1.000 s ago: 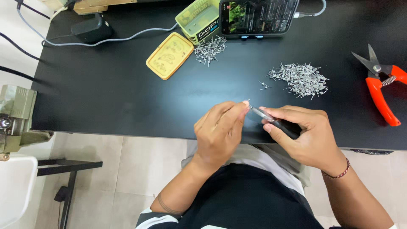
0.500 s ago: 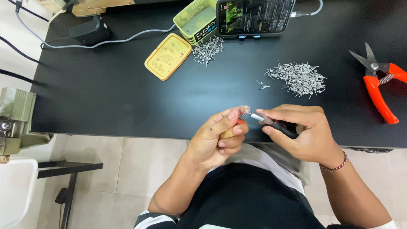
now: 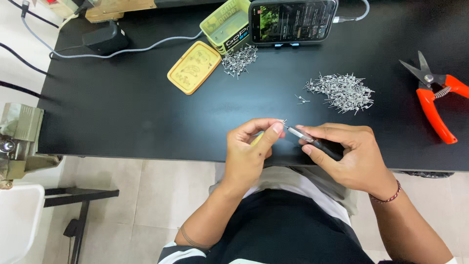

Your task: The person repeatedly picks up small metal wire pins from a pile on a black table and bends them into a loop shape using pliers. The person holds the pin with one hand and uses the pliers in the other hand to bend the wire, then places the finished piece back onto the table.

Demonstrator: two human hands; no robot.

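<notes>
Over the near edge of the black table (image 3: pixel 122 112), my right hand (image 3: pixel 349 156) grips a slim black-handled tool (image 3: pixel 317 143) whose metal tip points left. My left hand (image 3: pixel 251 149) pinches a tiny metal piece (image 3: pixel 283 122) between thumb and forefinger, right at the tool's tip. A yellowish object shows partly inside the left palm. A large pile of small metal pieces (image 3: pixel 342 91) lies on the table beyond my right hand, and a smaller pile (image 3: pixel 238 60) sits further back.
Red-handled snips (image 3: pixel 435 95) lie at the right. At the back stand a phone (image 3: pixel 293 20) on a cable, a green tin (image 3: pixel 224 24) and its yellow lid (image 3: pixel 194 67). A black adapter (image 3: pixel 105 39) sits back left. A metal machine (image 3: pixel 17 142) stands left of the table.
My left hand has turned, its fingers uncurling so thumb and forefinger meet the tool's tip. My right hand and the tool stayed nearly still.
</notes>
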